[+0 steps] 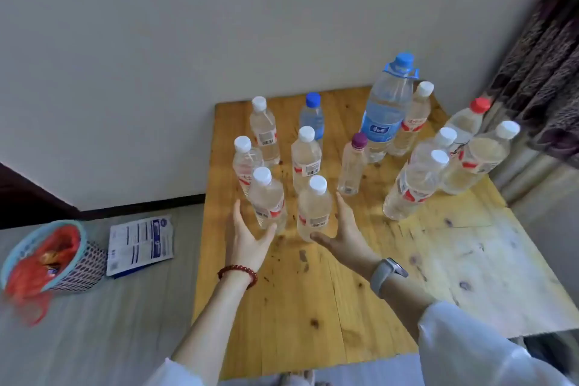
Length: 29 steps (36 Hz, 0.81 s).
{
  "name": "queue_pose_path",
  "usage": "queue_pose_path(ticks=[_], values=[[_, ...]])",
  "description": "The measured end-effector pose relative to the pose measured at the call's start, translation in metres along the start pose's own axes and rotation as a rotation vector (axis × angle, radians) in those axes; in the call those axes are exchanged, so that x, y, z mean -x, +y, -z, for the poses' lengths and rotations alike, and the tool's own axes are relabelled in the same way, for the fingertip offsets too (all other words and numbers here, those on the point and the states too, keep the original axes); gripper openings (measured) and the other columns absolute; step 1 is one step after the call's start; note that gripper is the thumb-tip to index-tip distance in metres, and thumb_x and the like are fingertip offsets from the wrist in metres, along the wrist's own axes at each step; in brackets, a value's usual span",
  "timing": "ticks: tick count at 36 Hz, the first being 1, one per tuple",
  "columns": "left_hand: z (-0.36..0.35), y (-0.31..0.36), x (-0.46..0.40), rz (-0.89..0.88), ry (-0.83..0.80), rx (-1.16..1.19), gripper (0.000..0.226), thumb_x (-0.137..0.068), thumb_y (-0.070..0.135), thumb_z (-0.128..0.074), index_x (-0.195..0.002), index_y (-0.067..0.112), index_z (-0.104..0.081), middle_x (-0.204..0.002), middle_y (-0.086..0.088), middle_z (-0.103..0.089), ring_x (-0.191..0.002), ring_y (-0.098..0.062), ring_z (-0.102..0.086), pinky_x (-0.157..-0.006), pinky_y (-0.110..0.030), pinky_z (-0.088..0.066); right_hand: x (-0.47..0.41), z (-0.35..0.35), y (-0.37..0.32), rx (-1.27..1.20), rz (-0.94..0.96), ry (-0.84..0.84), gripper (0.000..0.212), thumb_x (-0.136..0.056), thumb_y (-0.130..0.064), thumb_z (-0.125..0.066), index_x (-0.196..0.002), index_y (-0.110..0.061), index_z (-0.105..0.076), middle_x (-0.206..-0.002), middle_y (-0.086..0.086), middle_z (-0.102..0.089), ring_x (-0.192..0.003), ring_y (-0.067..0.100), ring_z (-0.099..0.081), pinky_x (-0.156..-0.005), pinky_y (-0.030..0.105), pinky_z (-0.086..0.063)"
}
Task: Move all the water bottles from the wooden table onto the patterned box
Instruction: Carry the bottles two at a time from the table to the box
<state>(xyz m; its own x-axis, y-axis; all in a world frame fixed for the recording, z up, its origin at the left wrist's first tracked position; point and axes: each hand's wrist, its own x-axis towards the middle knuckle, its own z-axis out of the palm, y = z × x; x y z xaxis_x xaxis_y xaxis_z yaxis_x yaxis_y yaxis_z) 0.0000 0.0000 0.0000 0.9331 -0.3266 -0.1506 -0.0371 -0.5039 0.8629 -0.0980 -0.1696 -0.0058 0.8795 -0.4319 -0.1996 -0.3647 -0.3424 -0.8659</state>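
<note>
Both hands are spread wide, the left hand (247, 238) beside one near bottle (268, 197) and the right hand (341, 235) beside another bottle (314, 208) on the table (313, 307), so each should wrap low around the body before lifting.

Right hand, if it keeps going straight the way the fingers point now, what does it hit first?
Most likely the nearest white-capped bottle: the right hand is open around its base, thumb in front, fingers alongside. Past it, the purple-capped bottle stands in line, though depth is hard to judge.
</note>
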Motion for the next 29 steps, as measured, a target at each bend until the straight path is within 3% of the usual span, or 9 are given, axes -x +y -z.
queue_pose_path(ticks=[3,6,10,13,15,18,23,26,29], values=[[-0.008,-0.005,-0.025,-0.049,-0.007,-0.025,0.09,-0.074,0.043,-0.069,-0.142,0.025,-0.011,-0.147,-0.001,-0.024,-0.133,-0.019,-0.026,-0.1,-0.028,-0.024,-0.018,-0.006,0.002,-0.066,-0.012,-0.032,0.102,-0.078,-0.02,-0.071,-0.146,-0.02,0.006,-0.154,0.0,-0.008,-0.141,0.016,-0.014,-0.113,0.028,-0.017],[-0.018,-0.007,-0.042,-0.059,-0.032,0.061,0.088,-0.072,0.032,-0.074,-0.139,0.025,-0.017,-0.129,0.01,-0.031,-0.117,-0.008,-0.035,-0.092,-0.022,-0.031,-0.03,-0.009,0.006,-0.122,-0.045,-0.061,0.093,-0.08,-0.017,-0.069,-0.145,-0.02,-0.003,-0.147,-0.001,-0.026,-0.135,0.016,-0.028,-0.11,0.029,-0.027],[-0.025,-0.014,-0.059,-0.12,-0.015,0.104,0.08,-0.073,0.021,-0.073,-0.136,0.02,-0.023,-0.124,0.006,-0.039,-0.107,-0.007,-0.042,-0.076,-0.006,-0.033,-0.041,-0.008,0.011,-0.148,-0.071,-0.076,0.091,-0.077,-0.016,-0.072,-0.142,-0.015,-0.007,-0.139,0.001,-0.034,-0.127,0.02,-0.041,-0.105,0.033,-0.037],[-0.024,-0.013,-0.064,-0.187,-0.04,0.12,0.075,-0.072,0.02,-0.074,-0.131,0.026,-0.028,-0.117,0.019,-0.041,-0.1,0.016,-0.043,-0.073,0.006,-0.033,-0.04,-0.009,0.01,-0.213,-0.099,-0.055,0.095,-0.074,-0.018,-0.076,-0.141,-0.017,-0.009,-0.138,0.002,-0.036,-0.126,0.019,-0.042,-0.106,0.038,-0.039],[-0.02,-0.011,-0.065,-0.22,-0.064,0.126,0.073,-0.07,0.019,-0.076,-0.127,0.03,-0.031,-0.113,0.027,-0.038,-0.101,0.028,-0.037,-0.074,0.007,-0.031,-0.035,-0.009,0.01,-0.249,-0.113,-0.009,0.092,-0.073,-0.02,-0.076,-0.14,-0.02,-0.014,-0.133,-0.002,-0.043,-0.122,0.013,-0.046,-0.103,0.03,-0.041],[-0.013,-0.012,-0.056,-0.253,-0.119,0.143,0.072,-0.069,0.017,-0.078,-0.128,0.02,-0.038,-0.115,0.018,-0.045,-0.105,0.021,-0.041,-0.08,0.002,-0.036,-0.016,-0.008,0.008,-0.309,-0.094,0.09,0.078,-0.072,-0.024,-0.077,-0.133,-0.031,-0.028,-0.117,-0.016,-0.053,-0.103,-0.008,-0.055,-0.082,0.008,-0.045],[-0.013,0.0,-0.019,-0.237,-0.207,0.233,0.062,-0.06,0.05,-0.067,-0.11,0.023,-0.043,-0.1,0.013,-0.053,-0.089,0.006,-0.053,-0.073,-0.006,-0.041,0.042,0.009,0.006,-0.275,-0.138,0.304,0.066,-0.064,-0.046,-0.077,-0.114,-0.06,-0.036,-0.115,-0.015,-0.056,-0.101,0.001,-0.06,-0.08,0.016,-0.05],[-0.029,0.012,0.004,-0.231,-0.309,0.251,0.062,-0.059,0.056,-0.058,-0.105,0.017,-0.044,-0.088,0.012,-0.05,-0.076,0.0,-0.05,-0.067,-0.007,-0.04,0.086,0.025,0.008,-0.225,-0.187,0.366,0.072,-0.065,-0.056,-0.072,-0.126,-0.05,-0.033,-0.121,-0.018,-0.051,-0.111,-0.001,-0.053,-0.088,0.017,-0.047],[-0.051,0.028,0.029,-0.188,-0.461,0.245,0.062,-0.055,0.06,-0.054,-0.105,0.025,-0.044,-0.086,0.011,-0.051,-0.072,-0.002,-0.049,-0.065,-0.01,-0.041,0.135,0.041,0.017,-0.193,-0.246,0.462,0.075,-0.074,-0.046,-0.069,-0.137,-0.032,-0.031,-0.127,-0.008,-0.05,-0.119,0.01,-0.049,-0.1,0.035,-0.043]])
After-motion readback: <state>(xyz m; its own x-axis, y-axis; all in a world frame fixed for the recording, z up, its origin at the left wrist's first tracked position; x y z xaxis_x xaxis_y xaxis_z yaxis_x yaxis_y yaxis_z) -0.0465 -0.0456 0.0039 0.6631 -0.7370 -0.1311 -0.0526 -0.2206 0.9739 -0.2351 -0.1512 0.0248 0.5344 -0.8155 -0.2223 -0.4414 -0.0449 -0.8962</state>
